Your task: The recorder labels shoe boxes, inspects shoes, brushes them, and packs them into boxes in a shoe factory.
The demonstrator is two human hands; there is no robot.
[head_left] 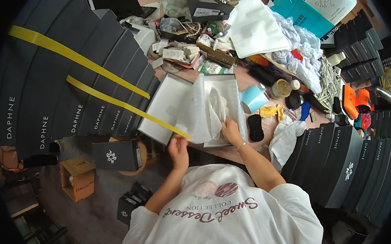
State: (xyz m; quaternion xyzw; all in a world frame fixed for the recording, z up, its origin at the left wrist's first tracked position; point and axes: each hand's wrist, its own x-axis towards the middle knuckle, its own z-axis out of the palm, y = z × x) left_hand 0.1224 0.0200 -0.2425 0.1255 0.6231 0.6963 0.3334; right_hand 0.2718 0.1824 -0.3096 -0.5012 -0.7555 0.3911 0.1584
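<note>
An open shoe box lies before me, its pale-lined lid (161, 113) on the left and its base (238, 91) on the right. White tissue paper (195, 115) rises between them, and a crumpled white paper bundle (216, 112) lies inside the base; what it may wrap is hidden. With bent fingers, my right hand (231, 132) grips the bundle's near right side. My left hand (179, 148) is curled by the lid's near right corner. A yellow strap (129, 107) ends just above its fingertips; I cannot make out what they hold.
Dark shoe boxes (58, 95) stand stacked at left, more (325, 161) at right. Behind the open box are small cartons (175, 53), white sheets (257, 29) and crumpled paper (299, 43). A light blue cup (253, 98), jar (280, 88) and black pad (255, 127) lie right.
</note>
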